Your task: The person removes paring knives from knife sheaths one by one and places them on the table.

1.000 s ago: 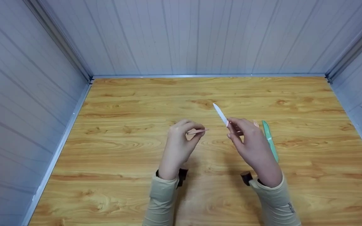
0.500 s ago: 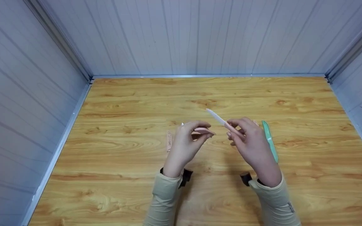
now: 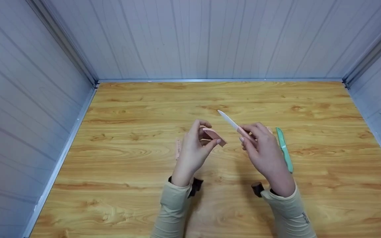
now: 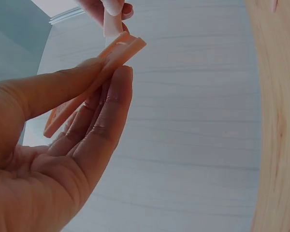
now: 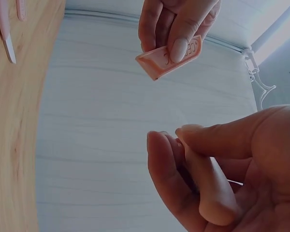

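Observation:
My left hand (image 3: pixel 192 153) pinches a pink knife sheath (image 3: pixel 215 135) between thumb and fingers, above the table. Raised lettering shows on the sheath (image 5: pixel 166 59) in the right wrist view. Opposite it, my right hand (image 3: pixel 266 150) grips the pink handle of a knife (image 3: pixel 245 133). Its white blade points up and to the left, bare and apart from the sheath. The right wrist view shows the handle (image 5: pixel 212 191) between thumb and fingers, with the blade hard to make out. A second pink sheath (image 3: pixel 178 150) lies beside my left wrist, partly covered.
A green knife in a green sheath (image 3: pixel 284 148) lies right of my right hand. Behind that hand, a pink piece (image 3: pixel 269 130) peeks out. Another pink-handled knife (image 5: pixel 3 24) lies on the wooden table (image 3: pixel 137 198). Pale panel walls (image 3: pixel 190 39) stand around the table.
My left hand has shifted slightly right, and the sheath in it has turned to slope down to the right. The table sheath has come into view. The knife tip has moved a little left.

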A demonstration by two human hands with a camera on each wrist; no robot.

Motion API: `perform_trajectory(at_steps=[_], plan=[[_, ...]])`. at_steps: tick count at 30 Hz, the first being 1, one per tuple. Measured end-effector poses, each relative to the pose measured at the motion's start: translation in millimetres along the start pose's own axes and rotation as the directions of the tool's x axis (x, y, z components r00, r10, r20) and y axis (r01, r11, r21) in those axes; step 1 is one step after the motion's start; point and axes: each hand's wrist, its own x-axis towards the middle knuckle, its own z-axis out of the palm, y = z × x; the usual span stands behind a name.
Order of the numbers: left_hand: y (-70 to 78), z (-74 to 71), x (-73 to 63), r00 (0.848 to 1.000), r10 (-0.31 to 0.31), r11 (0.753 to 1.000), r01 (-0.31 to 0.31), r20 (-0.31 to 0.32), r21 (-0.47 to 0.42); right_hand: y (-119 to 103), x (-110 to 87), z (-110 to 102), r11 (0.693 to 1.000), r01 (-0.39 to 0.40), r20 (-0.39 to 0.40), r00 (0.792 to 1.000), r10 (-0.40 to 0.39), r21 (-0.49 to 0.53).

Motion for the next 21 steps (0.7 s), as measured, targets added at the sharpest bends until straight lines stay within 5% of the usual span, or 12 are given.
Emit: perform_trajectory(at_steps=[7, 21], plan=[[-19.2, -0.5, 3.0, 0.999, 0.034, 0.999, -0.034, -0.012, -0.018, 1.3, 0.0, 1.3, 0.999, 0.043, -0.005, 0.999, -0.043, -0.007], [-25.4, -0.4, 3.9, 0.998, 0.051, 0.999, -0.05, 0.042, -0.018, -1.8, 1.7, 4.4, 0.995, -0.001, 0.012, 1.0, 0.0, 0.096]])
